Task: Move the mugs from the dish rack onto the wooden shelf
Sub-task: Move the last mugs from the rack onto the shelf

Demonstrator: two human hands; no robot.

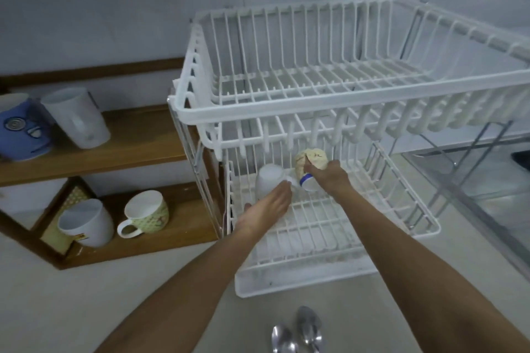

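A white two-tier dish rack [324, 116] stands on the floor. On its lower tier an upside-down white mug [267, 182] sits at the left. A cream patterned mug [315, 158] is behind a white mug with a blue band [307, 183]. My left hand [265, 212] reaches in with its thumb spread, and its fingertips touch the white mug's handle. My right hand [331, 178] is closed over the blue-banded mug, with one finger resting on the patterned mug. The wooden shelf [137, 149] stands to the left of the rack.
The upper shelf board holds a blue mug [20, 130] and a white mug [79, 120]. The lower board holds a white mug [87, 222] and a green patterned mug [147, 215]. Two spoons [298, 332] lie on the floor near me. The rack's upper tier overhangs the lower one.
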